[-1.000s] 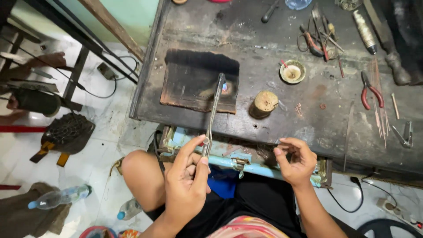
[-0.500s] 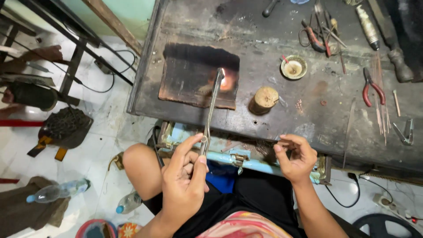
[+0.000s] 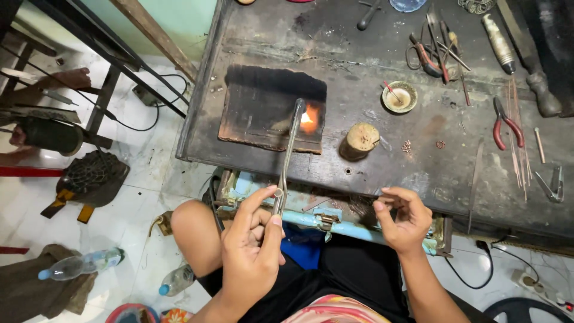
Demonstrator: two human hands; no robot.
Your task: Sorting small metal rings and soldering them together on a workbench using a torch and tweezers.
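While plastic bottles (image 3: 81, 265) lie on the floor at far left, the left hand (image 3: 254, 254) grips a metal blowpipe torch (image 3: 288, 157), its flame (image 3: 308, 116) burning over a charred soldering block (image 3: 263, 107). A wooden stump (image 3: 360, 139) stands just beside it. The right hand (image 3: 403, 216) pinches something small (too tiny to identify). Red-handled pliers (image 3: 507, 125) lie farther right.

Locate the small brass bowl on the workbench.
Head view, right of centre: the brass bowl sits on the workbench, between the flame and red-handled pliers.
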